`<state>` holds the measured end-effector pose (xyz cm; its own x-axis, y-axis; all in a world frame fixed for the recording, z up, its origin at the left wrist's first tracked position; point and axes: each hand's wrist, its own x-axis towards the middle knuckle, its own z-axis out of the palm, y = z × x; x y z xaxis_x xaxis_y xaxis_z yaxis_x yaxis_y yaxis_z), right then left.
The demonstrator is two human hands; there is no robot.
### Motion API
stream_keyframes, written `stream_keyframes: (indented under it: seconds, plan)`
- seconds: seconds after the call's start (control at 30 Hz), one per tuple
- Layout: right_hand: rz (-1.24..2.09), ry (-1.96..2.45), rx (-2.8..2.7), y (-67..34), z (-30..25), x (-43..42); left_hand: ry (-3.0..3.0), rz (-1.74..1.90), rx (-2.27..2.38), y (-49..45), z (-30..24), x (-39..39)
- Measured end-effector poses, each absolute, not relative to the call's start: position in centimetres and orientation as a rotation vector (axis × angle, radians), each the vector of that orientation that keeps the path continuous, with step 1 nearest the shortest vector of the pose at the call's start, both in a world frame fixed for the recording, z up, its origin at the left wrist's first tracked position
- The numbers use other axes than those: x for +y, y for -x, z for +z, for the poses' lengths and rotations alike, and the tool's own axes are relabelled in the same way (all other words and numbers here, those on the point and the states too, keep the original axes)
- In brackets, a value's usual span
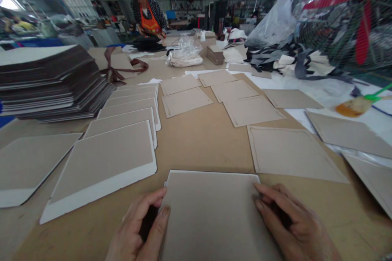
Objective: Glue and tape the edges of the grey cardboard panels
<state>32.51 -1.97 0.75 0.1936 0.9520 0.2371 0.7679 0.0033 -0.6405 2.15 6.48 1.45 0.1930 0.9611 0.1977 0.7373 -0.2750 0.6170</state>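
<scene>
A flat taupe panel (211, 216) with a thin white border along its far edge lies in front of me at the bottom centre. My left hand (142, 226) pinches its left edge, with the thumb on top. On the opposite edge, my right hand (295, 222) grips with thumb and fingers at the far right corner. To the left, white-edged panels (107, 159) overlap in a row, and another such panel (33, 163) lies beside them. Taupe boards (290, 151) with faint lines near their edges are spread to the right and beyond.
A tall stack of dark-edged sheets (52, 81) stands at the left. A brush with a green handle (375, 96) rests in amber stuff at the right. Dark fabric scraps (269, 57) and a plastic bag (272, 22) lie farther back. Across the table stands a person in an orange apron (150, 18).
</scene>
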Motion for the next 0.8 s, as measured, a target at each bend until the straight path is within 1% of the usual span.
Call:
stream_keyframes:
  seconds: [0.4,0.63,0.8]
  plan:
    - [0.329,1.848,-1.547,-31.9,1.0,-1.8,-2.16,0.825,1.584,-2.3,1.4,6.3]
    - [0.362,1.784,-1.665,-32.2,0.8,-1.7,-2.132,0.808,1.601,-2.3,1.2,6.3]
    - [0.252,1.683,-1.686,-32.8,-0.8,-2.0,-2.001,0.771,1.627,-3.3,2.0,5.7]
